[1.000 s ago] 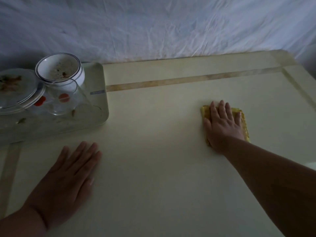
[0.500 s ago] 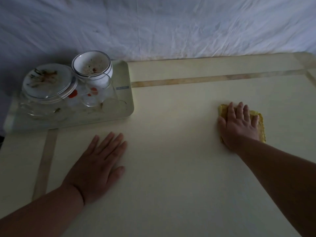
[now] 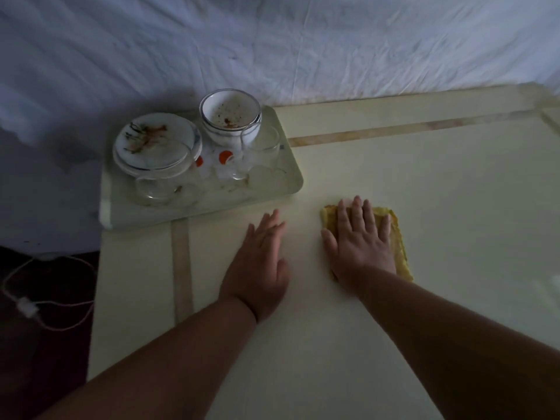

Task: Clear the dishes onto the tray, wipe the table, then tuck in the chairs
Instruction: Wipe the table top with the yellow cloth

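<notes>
We press our right hand (image 3: 362,237) flat, fingers spread, on the yellow cloth (image 3: 397,244), its long axis running along our fingers. Our left hand (image 3: 260,262) rests flat just beside, holding nothing. The loaded tray (image 3: 291,189) lies just beyond our left fingertips, nearer that hand.

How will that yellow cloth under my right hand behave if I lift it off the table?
The yellow cloth lies flat and folded under the right hand, so it will probably droop and unfold when lifted. It looks thin, so likely light. Its nubbly weave should grip the fingers rather than slip.
</notes>
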The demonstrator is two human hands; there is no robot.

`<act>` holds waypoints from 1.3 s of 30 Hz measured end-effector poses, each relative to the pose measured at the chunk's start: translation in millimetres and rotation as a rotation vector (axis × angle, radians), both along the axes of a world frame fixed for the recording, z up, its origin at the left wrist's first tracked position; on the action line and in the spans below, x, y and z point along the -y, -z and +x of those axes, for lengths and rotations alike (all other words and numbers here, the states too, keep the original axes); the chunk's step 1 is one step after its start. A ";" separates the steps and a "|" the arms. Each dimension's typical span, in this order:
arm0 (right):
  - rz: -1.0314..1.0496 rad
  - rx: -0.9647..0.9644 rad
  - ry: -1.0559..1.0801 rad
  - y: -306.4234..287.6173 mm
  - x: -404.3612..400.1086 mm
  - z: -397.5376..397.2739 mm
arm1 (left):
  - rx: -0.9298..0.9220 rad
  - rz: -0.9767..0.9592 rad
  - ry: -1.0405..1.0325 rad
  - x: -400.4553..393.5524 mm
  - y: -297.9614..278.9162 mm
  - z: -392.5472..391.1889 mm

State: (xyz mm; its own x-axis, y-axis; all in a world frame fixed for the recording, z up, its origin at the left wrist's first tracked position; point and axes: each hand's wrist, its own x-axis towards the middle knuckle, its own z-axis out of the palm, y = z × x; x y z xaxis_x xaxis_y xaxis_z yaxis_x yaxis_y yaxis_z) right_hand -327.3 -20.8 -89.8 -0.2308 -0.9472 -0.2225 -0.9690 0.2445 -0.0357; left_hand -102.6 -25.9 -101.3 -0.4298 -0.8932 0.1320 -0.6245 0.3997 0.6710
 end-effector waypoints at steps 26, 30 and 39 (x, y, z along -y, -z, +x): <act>-0.006 0.034 -0.204 -4.9 -33.0 265.7 | 0.359 -0.189 -0.123 -31.6 16.0 229.7; -0.029 0.053 -0.229 -2.7 -20.8 266.3 | 0.396 -0.197 -0.126 -27.4 21.4 231.4; 0.147 0.450 -0.164 -34.6 -7.2 241.9 | 0.563 0.341 0.019 -14.1 -56.4 228.5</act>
